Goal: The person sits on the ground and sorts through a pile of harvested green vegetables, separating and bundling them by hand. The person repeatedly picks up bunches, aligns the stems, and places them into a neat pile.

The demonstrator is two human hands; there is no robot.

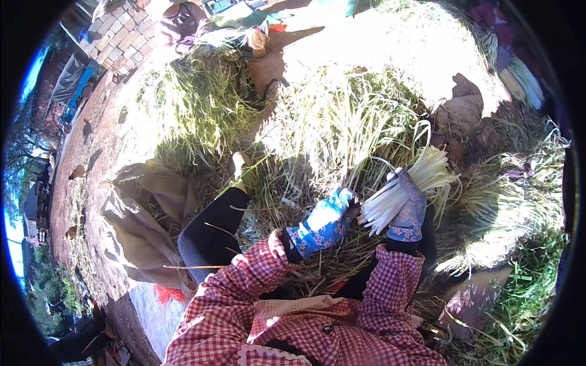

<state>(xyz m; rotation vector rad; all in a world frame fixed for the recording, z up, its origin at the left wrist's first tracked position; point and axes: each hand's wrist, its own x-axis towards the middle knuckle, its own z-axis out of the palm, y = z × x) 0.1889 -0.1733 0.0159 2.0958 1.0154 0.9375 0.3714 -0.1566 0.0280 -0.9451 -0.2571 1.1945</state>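
Observation:
My right hand (409, 206), in a floral work glove with a greyish palm, is wrapped around a bundle of pale, blanched stalks (428, 170). They look like yellow garlic chives. The white cut ends point down and left, while the yellowish leafy ends fan out at the upper right. One long leaf loops above the bundle. Just left of the white ends is my left hand (327, 222), in a blue floral glove. Its fingers are curled and their dark tips lie in shadow, so whether they pinch anything is hidden. Loose green and yellow leaves (348, 123) are heaped beyond both hands.
Another leaf heap (201, 105) lies at upper left, near a crouching person (187, 20) with pale stalks. Beside my left leg is a crumpled tan sack (142, 224). Straw-like leaves (494, 219) cover the ground at right. At the right rim, a person holds stalks (522, 82).

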